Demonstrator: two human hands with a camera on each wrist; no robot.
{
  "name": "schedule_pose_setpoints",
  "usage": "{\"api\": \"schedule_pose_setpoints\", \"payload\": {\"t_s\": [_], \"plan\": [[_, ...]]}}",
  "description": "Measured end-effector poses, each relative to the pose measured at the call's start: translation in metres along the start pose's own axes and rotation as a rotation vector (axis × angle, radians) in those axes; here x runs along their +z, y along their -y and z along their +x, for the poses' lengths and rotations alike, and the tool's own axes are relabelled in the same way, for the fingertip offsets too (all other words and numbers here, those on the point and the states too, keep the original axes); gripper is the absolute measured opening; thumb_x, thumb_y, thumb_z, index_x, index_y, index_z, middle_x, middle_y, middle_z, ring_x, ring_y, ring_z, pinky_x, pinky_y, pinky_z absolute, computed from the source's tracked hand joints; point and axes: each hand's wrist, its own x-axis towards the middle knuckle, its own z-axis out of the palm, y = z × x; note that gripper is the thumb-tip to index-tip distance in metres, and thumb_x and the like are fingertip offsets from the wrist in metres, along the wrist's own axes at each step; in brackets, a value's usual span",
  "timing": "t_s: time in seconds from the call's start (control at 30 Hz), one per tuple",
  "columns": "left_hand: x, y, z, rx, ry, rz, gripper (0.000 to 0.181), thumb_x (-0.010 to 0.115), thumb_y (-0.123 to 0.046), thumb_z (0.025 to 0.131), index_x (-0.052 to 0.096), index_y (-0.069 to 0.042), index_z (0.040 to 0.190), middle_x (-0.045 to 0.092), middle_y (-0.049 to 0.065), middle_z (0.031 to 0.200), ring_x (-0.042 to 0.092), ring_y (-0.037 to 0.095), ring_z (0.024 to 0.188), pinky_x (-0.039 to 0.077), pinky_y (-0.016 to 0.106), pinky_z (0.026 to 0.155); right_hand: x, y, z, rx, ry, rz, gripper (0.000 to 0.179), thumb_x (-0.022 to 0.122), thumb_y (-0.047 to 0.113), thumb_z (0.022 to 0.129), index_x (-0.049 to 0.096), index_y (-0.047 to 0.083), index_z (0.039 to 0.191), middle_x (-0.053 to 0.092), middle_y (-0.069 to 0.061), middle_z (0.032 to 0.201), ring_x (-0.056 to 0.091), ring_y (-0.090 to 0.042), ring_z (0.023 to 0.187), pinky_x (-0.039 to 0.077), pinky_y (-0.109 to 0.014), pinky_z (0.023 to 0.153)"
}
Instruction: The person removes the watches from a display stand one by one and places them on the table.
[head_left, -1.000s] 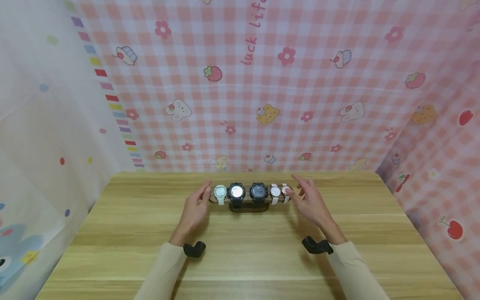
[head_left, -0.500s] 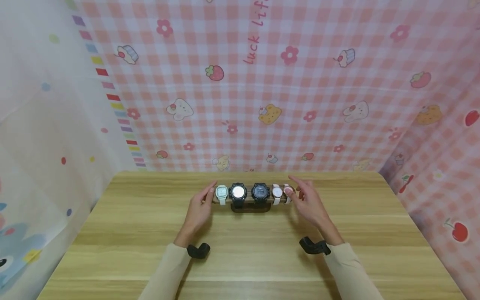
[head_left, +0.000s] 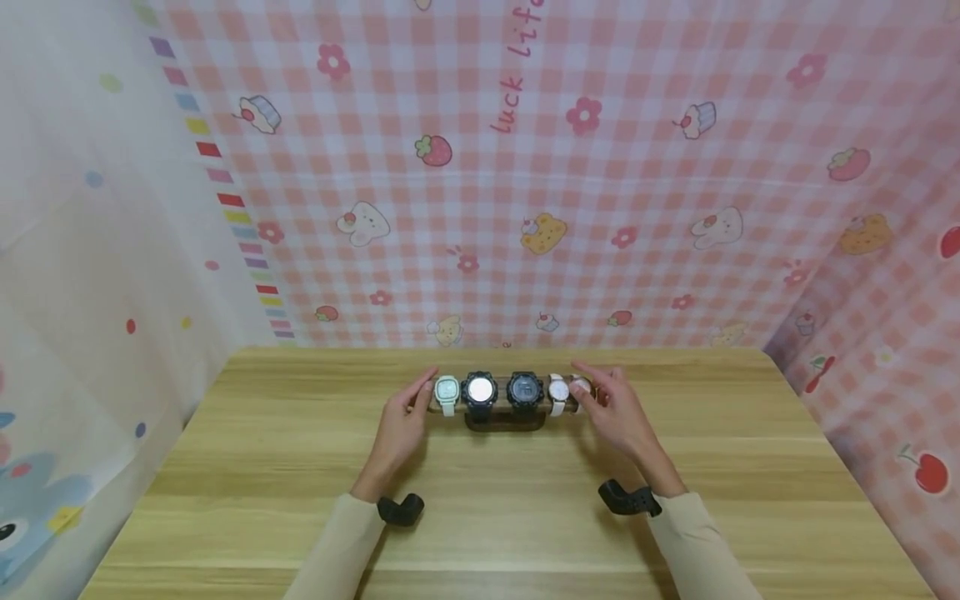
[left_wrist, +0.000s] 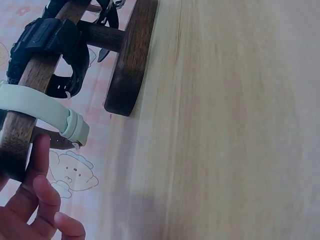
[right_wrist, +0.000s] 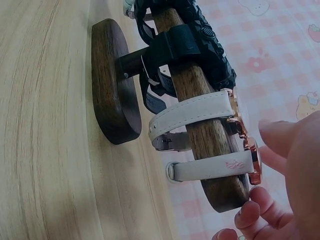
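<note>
Both hands have closed in on the wooden watch stand [head_left: 504, 414] since a second ago. Left hand [head_left: 401, 429] now has its fingertips [left_wrist: 40, 150] touching the left end of the bar, just beside the mint watch [head_left: 447, 392]; fingers straight, nothing gripped. Right hand [head_left: 618, 415] sits at the right end, fingers [right_wrist: 260, 210] curling loosely near the outermost white-strap watch [right_wrist: 215, 167]; grip not closed on anything, contact unclear. Stand sits mid-bench [head_left: 225, 467], five watches on it, two black ones [head_left: 501, 390] in the middle. Looks like a two-handed hold on the bar ends is being set up, no lift yet.
</note>
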Motion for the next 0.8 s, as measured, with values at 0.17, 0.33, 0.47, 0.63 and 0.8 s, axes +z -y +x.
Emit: {"api": "schedule_pose_setpoints", "payload": {"t_s": [0.17,0.33,0.47,0.63,0.8], "plan": [[0.0007,-0.0006,-0.0005,0.022,-0.012,-0.002,0.039,0.046,-0.028,0.107,0.057,-0.014,0.141,0.058,0.000,0.141,0.055,0.018,0.092,0.045,0.031,0.079,0.0008,0.0003,-0.0008,-0.005,-0.015,0.009,0.040,0.063,0.019,0.098,0.060,0.008,0.136,0.044,-0.011,0.096,0.039,-0.024,0.082,0.035,-0.027,0.068],[0.0007,-0.0004,-0.0008,0.031,-0.020,-0.001,0.037,0.047,-0.027,0.106,0.059,-0.014,0.139,0.059,0.001,0.140,0.055,0.018,0.093,0.045,0.030,0.079,0.0015,-0.0006,-0.0011,-0.010,-0.021,0.025,0.037,0.064,0.015,0.097,0.063,0.005,0.133,0.048,-0.013,0.100,0.039,-0.022,0.084,0.035,-0.026,0.069],[0.0015,0.0002,-0.0012,0.032,-0.023,-0.006,0.037,0.047,-0.026,0.106,0.059,-0.014,0.139,0.059,0.002,0.140,0.056,0.019,0.095,0.045,0.030,0.079,0.0013,-0.0021,-0.0012,-0.003,-0.028,0.014,0.036,0.064,0.017,0.097,0.064,0.006,0.132,0.048,-0.011,0.099,0.040,-0.022,0.083,0.035,-0.026,0.069],[0.0028,0.0032,-0.0002,0.033,-0.022,-0.017,0.038,0.046,-0.029,0.106,0.059,-0.013,0.139,0.058,0.003,0.142,0.058,0.019,0.107,0.046,0.034,0.084,-0.0006,-0.0035,-0.0011,0.002,-0.038,-0.020,0.036,0.065,0.018,0.097,0.065,0.006,0.131,0.047,-0.010,0.093,0.040,-0.021,0.081,0.035,-0.028,0.068],[0.0024,0.0044,0.0005,0.032,-0.020,-0.036,0.039,0.046,-0.032,0.106,0.059,-0.014,0.139,0.057,0.002,0.143,0.056,0.018,0.121,0.045,0.038,0.093,-0.0031,-0.0055,-0.0005,0.013,-0.034,-0.041,0.036,0.064,0.019,0.098,0.064,0.005,0.131,0.044,-0.010,0.089,0.039,-0.019,0.079,0.036,-0.028,0.067]]}}
